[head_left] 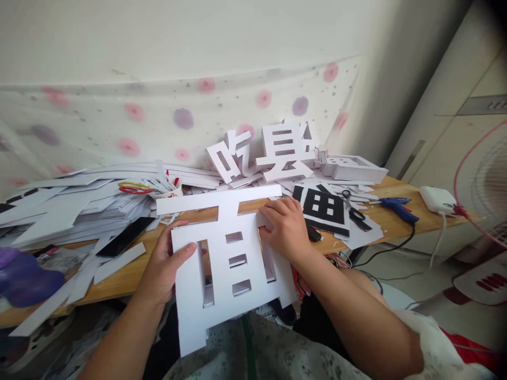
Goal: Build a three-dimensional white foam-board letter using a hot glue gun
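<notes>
A large white foam-board character (221, 264) with cut-out slots is held tilted over the table's front edge and my lap. My left hand (164, 264) grips its left side, thumb on the front face and fingers behind. On the upper right, my right hand (287, 227) is closed over the character's edge, with its fingers bent around a bar. Behind it, several finished white characters (285, 150) lean against the wall. A black template sheet (322, 208) with white shapes lies just right of my right hand.
Stacks of white board strips (79, 211) cover the left of the wooden table (222, 215), near a black phone (125, 236) and a cup (174, 191) holding scissors (134, 188). On the right lie black-handled scissors (356, 214), a blue glue gun (400, 208) and a white power adapter (438, 199). A fan (491, 174) stands far right.
</notes>
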`<state>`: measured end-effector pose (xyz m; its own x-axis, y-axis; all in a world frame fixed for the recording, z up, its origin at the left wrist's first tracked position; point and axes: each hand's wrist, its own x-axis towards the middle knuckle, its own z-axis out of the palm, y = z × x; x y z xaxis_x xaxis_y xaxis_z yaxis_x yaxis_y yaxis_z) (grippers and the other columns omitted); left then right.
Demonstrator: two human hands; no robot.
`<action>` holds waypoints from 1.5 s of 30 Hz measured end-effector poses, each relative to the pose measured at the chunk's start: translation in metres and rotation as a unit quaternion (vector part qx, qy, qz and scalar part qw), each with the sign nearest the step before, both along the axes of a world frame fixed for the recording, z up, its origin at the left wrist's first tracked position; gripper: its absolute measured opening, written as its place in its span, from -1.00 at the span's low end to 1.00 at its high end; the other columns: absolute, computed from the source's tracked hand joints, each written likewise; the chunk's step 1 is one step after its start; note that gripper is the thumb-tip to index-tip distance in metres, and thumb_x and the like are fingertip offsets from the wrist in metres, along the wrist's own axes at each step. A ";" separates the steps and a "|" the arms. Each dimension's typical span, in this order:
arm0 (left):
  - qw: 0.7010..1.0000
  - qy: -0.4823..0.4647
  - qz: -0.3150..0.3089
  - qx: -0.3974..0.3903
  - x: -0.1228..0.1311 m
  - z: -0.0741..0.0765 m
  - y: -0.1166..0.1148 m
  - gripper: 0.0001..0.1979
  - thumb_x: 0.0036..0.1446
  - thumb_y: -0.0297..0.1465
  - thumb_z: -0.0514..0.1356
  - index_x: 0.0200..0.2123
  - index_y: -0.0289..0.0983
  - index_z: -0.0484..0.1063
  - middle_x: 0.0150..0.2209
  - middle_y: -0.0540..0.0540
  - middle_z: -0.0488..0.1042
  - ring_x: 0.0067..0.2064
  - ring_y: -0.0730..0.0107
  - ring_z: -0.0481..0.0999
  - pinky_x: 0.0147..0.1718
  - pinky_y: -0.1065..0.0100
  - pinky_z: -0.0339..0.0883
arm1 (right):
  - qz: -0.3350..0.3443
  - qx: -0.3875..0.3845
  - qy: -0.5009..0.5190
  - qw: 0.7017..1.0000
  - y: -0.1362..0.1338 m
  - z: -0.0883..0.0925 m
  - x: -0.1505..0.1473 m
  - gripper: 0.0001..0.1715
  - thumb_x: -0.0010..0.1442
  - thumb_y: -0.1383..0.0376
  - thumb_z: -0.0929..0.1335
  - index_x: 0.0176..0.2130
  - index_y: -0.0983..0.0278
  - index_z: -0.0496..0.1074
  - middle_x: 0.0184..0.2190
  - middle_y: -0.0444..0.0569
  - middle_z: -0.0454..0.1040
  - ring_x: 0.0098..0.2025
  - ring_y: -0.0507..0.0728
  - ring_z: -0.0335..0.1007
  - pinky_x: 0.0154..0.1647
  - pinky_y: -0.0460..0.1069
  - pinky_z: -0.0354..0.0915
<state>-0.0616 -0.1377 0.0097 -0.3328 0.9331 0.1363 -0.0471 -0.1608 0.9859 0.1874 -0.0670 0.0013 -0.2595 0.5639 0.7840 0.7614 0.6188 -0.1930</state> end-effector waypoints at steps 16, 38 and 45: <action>0.993 -0.061 -0.016 -0.103 -0.007 -0.027 0.013 -0.37 -0.21 -0.27 0.43 0.00 -0.13 0.36 -0.23 -0.04 0.58 -0.38 0.21 0.58 -0.45 0.29 0.48 | 0.039 -0.121 -0.032 0.991 0.014 -0.009 -0.007 -0.58 -0.09 0.41 0.38 -0.15 0.28 0.52 -0.10 0.06 0.49 -0.07 0.30 0.28 -0.01 0.16 0.26; 0.671 0.736 -0.083 0.041 0.108 -0.005 0.074 -0.65 -0.02 -0.50 0.13 -0.09 -0.33 0.32 -0.19 -0.25 0.53 -0.07 0.00 0.48 -0.08 0.02 0.25 | 0.018 -0.064 0.129 0.989 0.014 -0.035 0.018 -0.83 0.23 0.28 0.30 -0.18 0.29 0.41 -0.26 0.07 0.42 -0.16 0.22 0.32 -0.11 0.11 0.28; 0.640 0.751 -0.155 0.050 0.110 0.006 0.084 -0.86 -0.08 -0.42 0.20 -0.36 -0.24 0.49 -0.29 -0.16 0.59 -0.15 0.01 0.51 -0.15 0.07 0.27 | 0.149 -0.093 0.011 0.984 -0.045 -0.041 0.048 -0.80 0.23 0.30 0.32 -0.13 0.29 0.45 -0.32 0.03 0.35 -0.28 0.18 0.27 -0.29 0.08 0.26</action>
